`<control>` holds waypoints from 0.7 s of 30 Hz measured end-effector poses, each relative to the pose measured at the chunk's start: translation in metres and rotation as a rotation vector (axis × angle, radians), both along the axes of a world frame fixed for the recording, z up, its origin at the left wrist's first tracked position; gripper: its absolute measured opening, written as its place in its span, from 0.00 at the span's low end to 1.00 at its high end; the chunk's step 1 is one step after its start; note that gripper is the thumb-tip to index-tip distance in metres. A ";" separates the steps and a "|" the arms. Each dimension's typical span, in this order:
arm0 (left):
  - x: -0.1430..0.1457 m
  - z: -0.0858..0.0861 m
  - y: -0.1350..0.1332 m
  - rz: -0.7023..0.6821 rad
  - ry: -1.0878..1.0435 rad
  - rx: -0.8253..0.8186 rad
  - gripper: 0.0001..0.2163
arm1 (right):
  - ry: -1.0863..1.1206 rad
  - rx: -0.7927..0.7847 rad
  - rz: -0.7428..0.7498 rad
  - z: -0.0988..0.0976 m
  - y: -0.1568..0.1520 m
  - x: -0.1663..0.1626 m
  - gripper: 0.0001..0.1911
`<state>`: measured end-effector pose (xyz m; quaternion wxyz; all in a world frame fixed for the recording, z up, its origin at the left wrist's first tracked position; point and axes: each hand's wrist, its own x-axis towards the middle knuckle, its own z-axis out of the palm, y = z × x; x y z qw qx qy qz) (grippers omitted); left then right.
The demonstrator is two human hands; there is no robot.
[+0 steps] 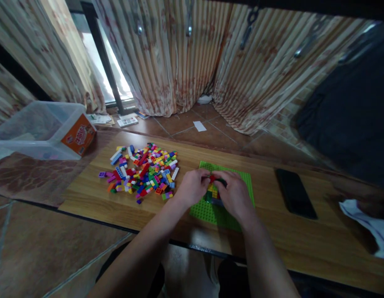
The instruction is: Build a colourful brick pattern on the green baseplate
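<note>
A green studded baseplate lies on the wooden board, with a small build of toy bricks in yellow, green and red on it. Just above this build, a small red brick shows between the fingertips of both hands. My left hand comes in from the left with thumb and fingers closed at the red brick. From the other side, my right hand pinches at the same brick, and a dark green piece shows by its fingers. The hands cover part of the build.
Left of the baseplate, loose toy bricks of many colours are heaped on the wooden board. A clear plastic bin with an orange label stands farther left. To the right lie a black phone and a white cloth. Striped curtains hang behind.
</note>
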<state>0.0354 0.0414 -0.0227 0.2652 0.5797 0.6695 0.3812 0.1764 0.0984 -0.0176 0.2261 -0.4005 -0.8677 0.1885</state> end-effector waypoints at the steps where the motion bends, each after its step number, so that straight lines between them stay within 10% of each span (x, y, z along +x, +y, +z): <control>1: 0.001 -0.001 0.000 0.008 0.008 -0.011 0.12 | 0.016 -0.001 -0.021 -0.001 0.001 0.000 0.16; 21: 0.004 0.000 0.004 0.037 0.139 -0.086 0.09 | -0.094 -0.030 -0.086 -0.006 0.001 0.004 0.14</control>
